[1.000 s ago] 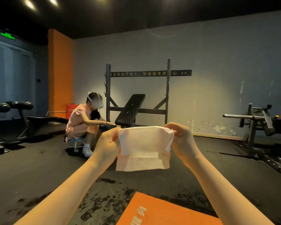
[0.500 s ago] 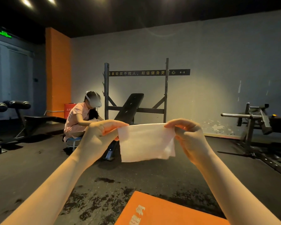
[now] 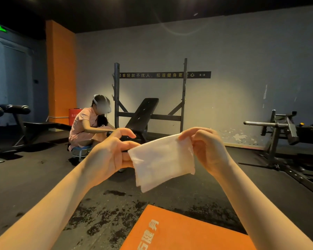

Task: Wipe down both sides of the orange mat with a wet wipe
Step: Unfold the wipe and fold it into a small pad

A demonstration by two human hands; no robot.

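A white wet wipe (image 3: 161, 161) hangs in the air in front of me, folded over and tilted down to the left. My left hand (image 3: 112, 154) pinches its left edge and my right hand (image 3: 204, 150) pinches its upper right corner. The orange mat (image 3: 179, 233) with white characters lies flat on the dark floor below, at the bottom of the view, with my right forearm crossing its right part.
A person in pink (image 3: 87, 127) crouches on a low stool at the left middle. Behind stands a black incline bench (image 3: 143, 114) in a rack. A padded bench (image 3: 16, 114) is at the far left, a barbell machine (image 3: 282, 127) at the right. Wet patches (image 3: 105, 213) mark the floor.
The wipe went from held level and stretched to folded and tilted down left. My left hand dropped lower on its edge and both hands drew closer together.
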